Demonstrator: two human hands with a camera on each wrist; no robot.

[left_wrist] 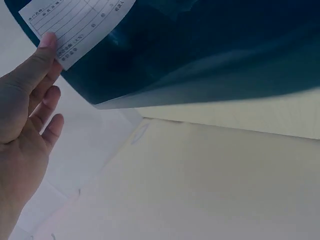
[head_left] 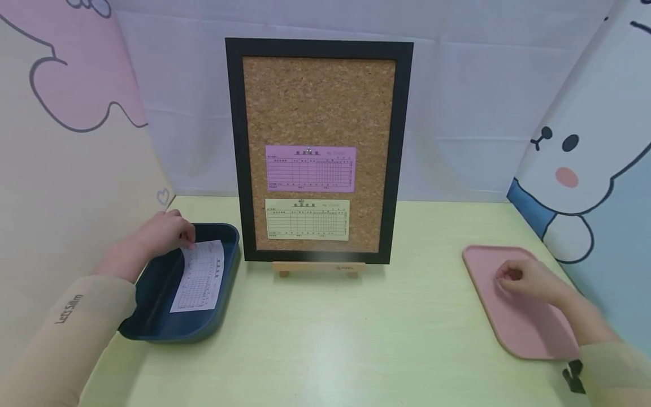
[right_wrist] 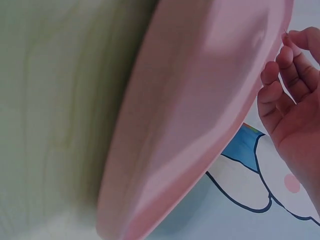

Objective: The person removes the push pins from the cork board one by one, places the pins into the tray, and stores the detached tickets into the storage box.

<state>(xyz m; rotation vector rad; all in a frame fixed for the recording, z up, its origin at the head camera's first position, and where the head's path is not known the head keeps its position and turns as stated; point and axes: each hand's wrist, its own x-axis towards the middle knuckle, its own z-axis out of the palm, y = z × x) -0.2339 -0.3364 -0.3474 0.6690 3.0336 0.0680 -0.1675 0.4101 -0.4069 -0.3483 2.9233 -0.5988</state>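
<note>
- The thin white printed paper slip [head_left: 199, 276] lies in the dark blue plastic tray [head_left: 152, 294] at the table's left; probably light, floppy, easily creased; best pinched at its top edge.
- The left hand [head_left: 165, 233] pinches that top edge, forearm angled in from the left.
- The right hand [head_left: 524, 280] hovers over the flat pink tray [head_left: 529, 333], fingers curled; whether it holds anything, I cannot tell.

Our left arm stretches forward along our left side, sleeve down to the wrist. Our left hand [head_left: 165, 234] is tipped palm-down, its fingers [left_wrist: 40, 50] nearly straight and close together, and what they touch is pinched lightly between thumb and fingertips. Our right arm comes in from the lower right, also sleeved. Our right hand [head_left: 524, 280] hovers low with its fingers [right_wrist: 280, 75] curled inward, fingertips drawn towards the thumb; whether they pinch anything is unclear.
</note>
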